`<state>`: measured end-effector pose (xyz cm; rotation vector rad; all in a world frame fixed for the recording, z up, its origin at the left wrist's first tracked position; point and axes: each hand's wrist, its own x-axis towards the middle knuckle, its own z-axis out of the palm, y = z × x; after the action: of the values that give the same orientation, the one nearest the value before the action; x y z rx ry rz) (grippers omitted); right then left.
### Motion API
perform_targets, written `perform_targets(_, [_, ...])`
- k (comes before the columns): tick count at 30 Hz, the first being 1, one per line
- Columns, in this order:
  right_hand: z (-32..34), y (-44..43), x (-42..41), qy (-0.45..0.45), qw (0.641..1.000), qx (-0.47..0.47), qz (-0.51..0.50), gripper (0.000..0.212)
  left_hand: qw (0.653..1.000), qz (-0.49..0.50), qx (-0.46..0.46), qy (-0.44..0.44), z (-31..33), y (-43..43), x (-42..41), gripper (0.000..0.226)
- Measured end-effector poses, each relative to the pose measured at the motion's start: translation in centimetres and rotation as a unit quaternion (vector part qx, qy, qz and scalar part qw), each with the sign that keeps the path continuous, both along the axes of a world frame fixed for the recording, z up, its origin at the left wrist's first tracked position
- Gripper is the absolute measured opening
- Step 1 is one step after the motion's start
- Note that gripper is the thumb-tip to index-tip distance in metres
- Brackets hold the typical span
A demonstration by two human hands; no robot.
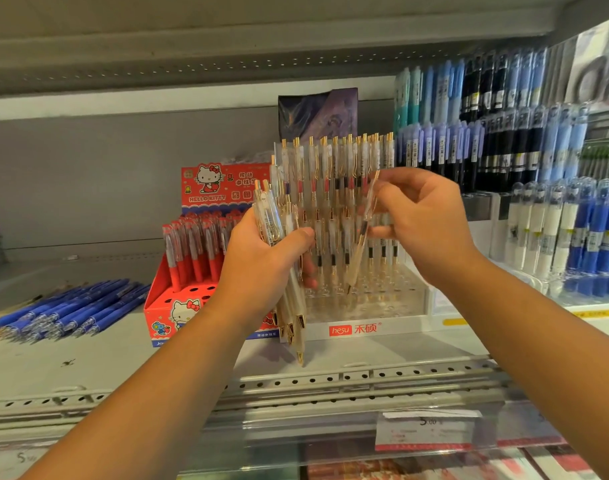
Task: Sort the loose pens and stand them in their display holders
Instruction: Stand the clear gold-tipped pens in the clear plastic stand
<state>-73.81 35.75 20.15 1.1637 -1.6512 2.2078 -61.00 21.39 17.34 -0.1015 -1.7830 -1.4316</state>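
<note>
Grey metal shelving in a stationery shop fills the view, with the shelf (88, 358) running left to right under a second board overhead. Over its middle, the left hand (261, 268) is clenched round a bundle of clear pens (291, 306) with gold clips and gold tips. The bundle points down, its tips hanging near the shelf and its buttons sticking up past the thumb. The right hand (421, 223) is to the right and a little higher, pinching a single clear pen (362, 237) between thumb and fingertips. That pen leans slightly off upright, tip down over the clear display holder (382, 299); whether the tip touches a hole cannot be told.

The holder sits just beyond both hands and has a white front strip (393, 329) marked "hesu". Its far rows are packed with matching standing pens (337, 157), and its near rows show open holes. Behind it stands a dark purple card (317, 112). Just left of the holder is a red Hello Kitty box (164, 306) with red pens (195, 251) in its far rows. Further left, loose blue pens (71, 306) lie flat in a heap on the shelf. To the right, racks carry blue and dark pens (486, 143) and, nearer, white-and-blue pens (573, 233). At the near edge a price label (428, 431) sits behind a clear rail.
</note>
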Motion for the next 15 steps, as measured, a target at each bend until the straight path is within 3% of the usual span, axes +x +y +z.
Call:
perform_targets(6, [0.0,0.1,-1.0,0.079,0.992,-0.003,-0.101,0.015,1.0,0.012,-0.012,-0.007,-0.1,-0.1,-0.1,0.022])
perform_targets(15, [-0.2,-0.3,-1.7,0.084,0.988,0.054,-0.115,0.017,1.0,0.017,-0.02,-0.009,-0.1,-0.2,0.0,0.023])
